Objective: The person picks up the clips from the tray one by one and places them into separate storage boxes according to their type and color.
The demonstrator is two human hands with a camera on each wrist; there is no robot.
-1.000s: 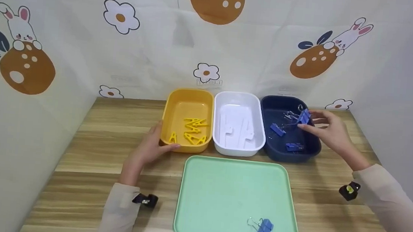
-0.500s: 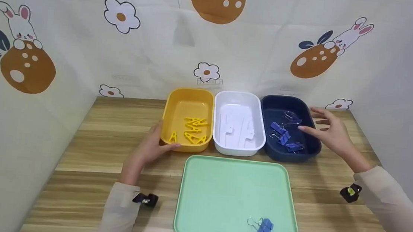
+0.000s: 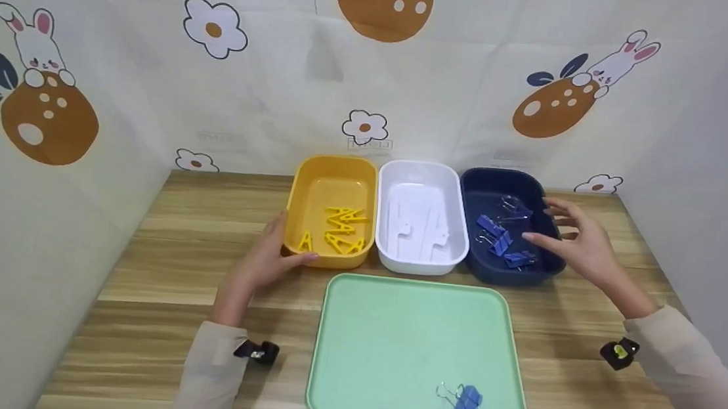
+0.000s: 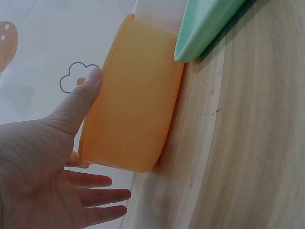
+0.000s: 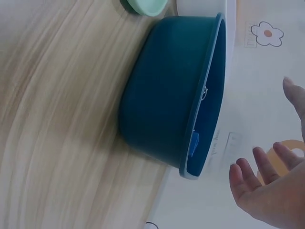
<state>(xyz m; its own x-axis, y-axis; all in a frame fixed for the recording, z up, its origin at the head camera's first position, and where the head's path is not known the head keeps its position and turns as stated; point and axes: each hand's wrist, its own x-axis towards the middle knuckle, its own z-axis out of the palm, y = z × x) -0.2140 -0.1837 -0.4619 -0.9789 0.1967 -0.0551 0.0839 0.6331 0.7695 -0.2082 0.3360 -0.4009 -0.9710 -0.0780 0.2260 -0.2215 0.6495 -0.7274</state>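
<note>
In the head view my right hand (image 3: 587, 249) hovers over the right rim of a dark blue bin (image 3: 480, 195), fingers spread and holding nothing. Several blue binder clips (image 3: 501, 243) lie inside that bin. My left hand (image 3: 267, 255) touches the near left corner of a yellow bin (image 3: 300, 186). Its thumb lies along the rim and its other fingers extend beside the wall, as the left wrist view shows. Yellow clothespins (image 3: 339, 229) lie in the yellow bin. One more blue binder clip (image 3: 466, 408) rests near the front right corner of a green tray (image 3: 404, 346).
Between the yellow and blue bins stands a white bin (image 3: 424, 177) with white pieces (image 3: 438, 239) inside. All three bins sit side by side on the wooden table (image 3: 189, 242), behind the tray. A patterned cloth backdrop (image 3: 275, 91) rises behind and at both sides.
A blue binder clip left my right hand and dropped into the dark blue bin. That hand then shifted slightly toward me. The left hand stayed in place.
</note>
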